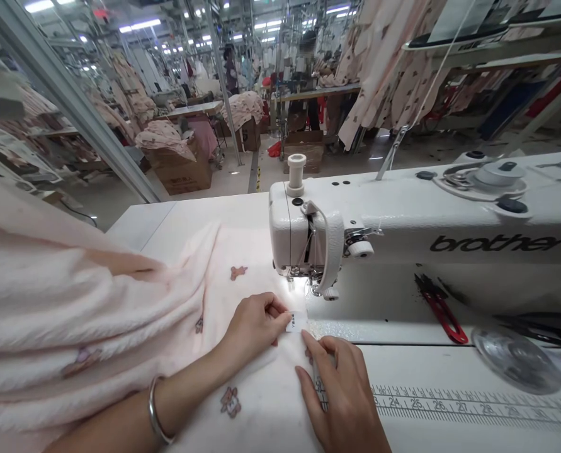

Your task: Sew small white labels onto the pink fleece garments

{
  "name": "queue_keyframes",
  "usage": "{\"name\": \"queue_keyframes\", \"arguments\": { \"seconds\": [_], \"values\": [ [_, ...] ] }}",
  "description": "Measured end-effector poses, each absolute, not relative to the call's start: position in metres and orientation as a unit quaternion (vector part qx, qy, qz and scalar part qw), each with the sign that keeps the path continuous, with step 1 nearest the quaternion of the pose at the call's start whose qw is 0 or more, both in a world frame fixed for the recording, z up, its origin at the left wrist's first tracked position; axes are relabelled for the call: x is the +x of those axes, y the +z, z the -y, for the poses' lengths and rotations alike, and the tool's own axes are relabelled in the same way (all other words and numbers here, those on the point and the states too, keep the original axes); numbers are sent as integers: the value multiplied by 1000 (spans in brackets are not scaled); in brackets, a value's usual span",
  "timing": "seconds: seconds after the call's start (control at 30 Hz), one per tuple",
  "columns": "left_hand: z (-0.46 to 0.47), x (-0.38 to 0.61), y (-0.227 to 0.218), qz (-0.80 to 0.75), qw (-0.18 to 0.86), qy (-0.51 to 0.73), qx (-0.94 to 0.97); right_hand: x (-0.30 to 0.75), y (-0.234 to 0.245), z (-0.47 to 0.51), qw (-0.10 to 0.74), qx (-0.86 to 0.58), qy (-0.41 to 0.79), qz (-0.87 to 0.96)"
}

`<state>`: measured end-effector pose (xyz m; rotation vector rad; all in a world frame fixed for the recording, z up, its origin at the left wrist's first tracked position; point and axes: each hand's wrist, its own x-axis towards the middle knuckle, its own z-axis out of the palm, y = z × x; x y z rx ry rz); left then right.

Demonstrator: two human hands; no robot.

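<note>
White Brother machine (379,195), left hand (254,326) pinching printed label (296,322), right hand (339,393) spread on pink fabric (266,409)

I can read "brother" on the sewing machine (403,207), and 24 to 28 along the lower-right tape scale (450,402).

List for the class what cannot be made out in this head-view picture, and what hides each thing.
Print on the small white label: too small to read, head view.
Needle area: washed out by lamp glare, head view.
Start of the printed tape scale: hidden by the right hand, head view.
Right end of the sewing machine: cut off by the picture's right edge, head view.
</note>
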<state>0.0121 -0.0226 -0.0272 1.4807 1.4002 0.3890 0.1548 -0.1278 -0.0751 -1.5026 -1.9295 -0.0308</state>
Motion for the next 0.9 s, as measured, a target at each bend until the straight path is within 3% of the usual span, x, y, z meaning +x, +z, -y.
{"name": "queue_keyframes", "arguments": {
  "seconds": [0.6, 0.77, 0.9],
  "values": [
    [23, 16, -20, -578, 468, 139, 654, 156, -82, 125, 328, -570, -34, 753],
    [33, -3, -5, -528, 289, 128, 788, 154, -82, 125, 333, -573, -16, 749],
    [44, -25, 3, -349, 172, 125, 913, 154, -79, 127, 330, -572, -7, 751]
  ]
}}
